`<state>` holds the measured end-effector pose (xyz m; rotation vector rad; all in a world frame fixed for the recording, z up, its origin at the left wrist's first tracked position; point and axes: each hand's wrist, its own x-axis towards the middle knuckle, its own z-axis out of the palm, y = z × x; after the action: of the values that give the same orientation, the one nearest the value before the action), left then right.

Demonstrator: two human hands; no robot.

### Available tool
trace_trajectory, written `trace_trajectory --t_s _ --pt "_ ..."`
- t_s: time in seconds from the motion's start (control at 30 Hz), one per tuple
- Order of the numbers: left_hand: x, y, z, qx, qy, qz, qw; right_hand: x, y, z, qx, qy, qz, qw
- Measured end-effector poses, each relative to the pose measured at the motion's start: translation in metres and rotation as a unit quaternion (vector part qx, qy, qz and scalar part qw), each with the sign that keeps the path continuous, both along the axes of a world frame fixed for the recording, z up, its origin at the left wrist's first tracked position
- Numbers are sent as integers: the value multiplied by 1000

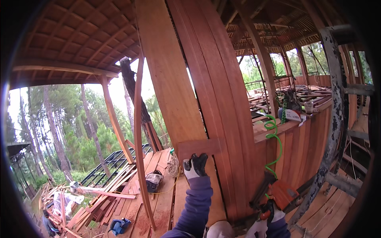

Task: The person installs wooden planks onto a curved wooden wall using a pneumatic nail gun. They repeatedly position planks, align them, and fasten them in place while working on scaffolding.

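My left hand [195,166], in a black and white glove, is closed at the lower edge of a short wooden board [198,147]. It holds that piece crosswise against tall upright wall planks [216,99]. A narrow gap runs between the pale plank [162,59] and the redder ones beside it. Low at the right, my right hand [273,214], gloved too, grips the handle of an orange nail gun [283,194]. A green coiled air hose [274,146] leads up from the gun. The gun's nose is dark and sits beside the lower wall planks.
A peeling metal scaffold [331,107] stands close at my right. At left, a slanted wooden post [139,139] rises from the plank floor. A blue power tool [119,226], a coil of rope [173,164] and stacked boards [107,194] lie there. A half wall [301,139] extends right.
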<state>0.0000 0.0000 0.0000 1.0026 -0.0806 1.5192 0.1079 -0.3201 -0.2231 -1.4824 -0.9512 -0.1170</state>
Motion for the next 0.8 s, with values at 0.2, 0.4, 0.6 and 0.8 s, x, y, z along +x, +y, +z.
trace_trajectory --t_s 0.2,0.4,0.6,0.8 --pt "0 6 16 -47 -95 -103 989 22 15 31 -35 -72 -9 997" --pt "6 14 14 -50 -80 -129 987 -13 16 94 18 -97 2 995" --pt "-14 -10 48 -128 -85 -64 986 -76 49 209 15 82 83 993" --pt "9 24 14 -66 -92 -90 989 -73 95 244 0 -297 -21 955"
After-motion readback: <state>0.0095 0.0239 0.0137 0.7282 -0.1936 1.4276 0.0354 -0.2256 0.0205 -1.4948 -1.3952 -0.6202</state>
